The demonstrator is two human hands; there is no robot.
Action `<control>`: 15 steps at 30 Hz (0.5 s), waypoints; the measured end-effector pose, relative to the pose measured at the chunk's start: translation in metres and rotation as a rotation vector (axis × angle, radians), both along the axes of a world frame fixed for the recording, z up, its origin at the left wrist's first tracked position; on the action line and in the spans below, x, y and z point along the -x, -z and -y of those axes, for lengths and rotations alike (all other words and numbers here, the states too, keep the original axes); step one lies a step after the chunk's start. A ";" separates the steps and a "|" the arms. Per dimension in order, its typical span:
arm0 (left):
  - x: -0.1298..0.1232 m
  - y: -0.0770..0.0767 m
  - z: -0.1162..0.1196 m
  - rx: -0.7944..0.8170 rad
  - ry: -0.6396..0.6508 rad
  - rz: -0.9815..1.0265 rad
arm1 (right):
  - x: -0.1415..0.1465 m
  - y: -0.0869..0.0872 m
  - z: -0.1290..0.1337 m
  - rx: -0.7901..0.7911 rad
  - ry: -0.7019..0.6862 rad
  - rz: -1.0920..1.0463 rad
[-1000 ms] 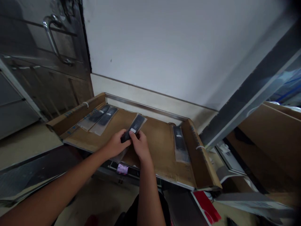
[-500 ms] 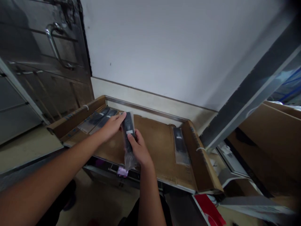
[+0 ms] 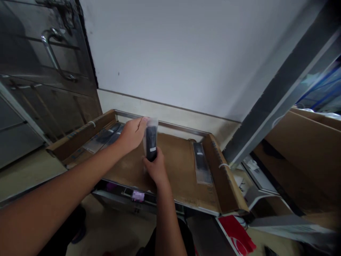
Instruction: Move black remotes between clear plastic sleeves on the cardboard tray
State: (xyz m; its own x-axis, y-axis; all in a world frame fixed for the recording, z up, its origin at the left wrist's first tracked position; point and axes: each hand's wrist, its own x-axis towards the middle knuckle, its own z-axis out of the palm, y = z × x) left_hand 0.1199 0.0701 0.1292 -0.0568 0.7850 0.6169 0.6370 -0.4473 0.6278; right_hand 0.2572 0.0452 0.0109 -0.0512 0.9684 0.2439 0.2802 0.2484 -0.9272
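Between my hands is a long dark item in a clear plastic bag, held roughly upright, with a small white label on its front. My left hand is closed on the bag's upper left edge. Lower down, my right hand wraps round the dark part below the label. Similar bagged dark items lie at the left end of the cardboard-lined table. One more bagged item lies at the right end. What the dark item is, I cannot tell.
Folded cardboard walls edge the table's two ends, with white ties through them. A white wall rises behind. A metal door with a handle is at left. Large cardboard boxes and a red item are at right.
The bagged item has been raised slightly and tipped more upright. My left hand has turned at its top edge, and my right hand now wraps round its lower part. The view has shifted a little.
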 end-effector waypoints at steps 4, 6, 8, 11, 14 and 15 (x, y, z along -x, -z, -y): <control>0.005 -0.036 -0.004 -0.107 -0.022 0.266 | -0.004 0.001 0.001 -0.007 0.100 0.108; 0.016 -0.054 -0.007 -0.202 -0.102 0.512 | -0.006 -0.002 0.002 -0.007 0.113 0.168; 0.030 -0.063 -0.009 -0.205 -0.148 0.653 | -0.010 -0.006 0.003 0.002 0.126 0.242; 0.053 -0.058 -0.012 -0.096 -0.219 0.835 | -0.022 -0.014 0.004 0.103 0.213 0.374; 0.072 -0.037 -0.012 -0.084 -0.396 1.146 | -0.042 -0.023 0.004 0.280 0.374 0.501; 0.076 -0.026 -0.012 -0.077 -0.425 1.216 | -0.048 -0.025 0.004 0.322 0.415 0.534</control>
